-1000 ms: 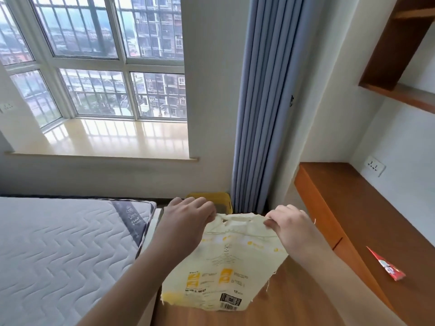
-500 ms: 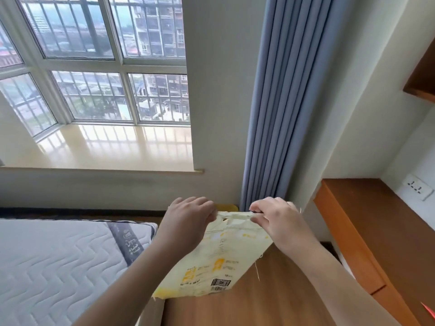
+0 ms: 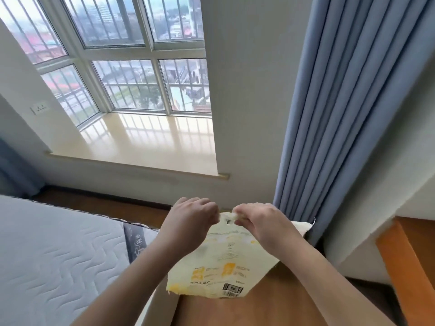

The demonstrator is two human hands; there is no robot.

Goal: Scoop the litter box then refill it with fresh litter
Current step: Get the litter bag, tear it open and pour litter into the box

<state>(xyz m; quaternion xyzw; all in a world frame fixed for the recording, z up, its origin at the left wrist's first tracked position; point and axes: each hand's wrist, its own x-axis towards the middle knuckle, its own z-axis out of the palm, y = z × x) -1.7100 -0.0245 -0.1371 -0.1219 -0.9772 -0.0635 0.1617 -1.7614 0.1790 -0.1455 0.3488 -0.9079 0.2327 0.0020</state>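
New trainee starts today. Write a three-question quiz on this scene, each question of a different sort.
1. True or false: both hands pinch the top edge of the litter bag.
2. Which lies left of the bag? A) the mattress B) the blue curtain C) the orange desk
3. Fill in: the bag's bottom rests on a ____ surface.

Key: 1. True: left hand and right hand grip it close together. 2. A. 3. Wooden.

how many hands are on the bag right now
2. The left hand pinches the top edge of the bag on its left; the right hand pinches it just beside, on the right.
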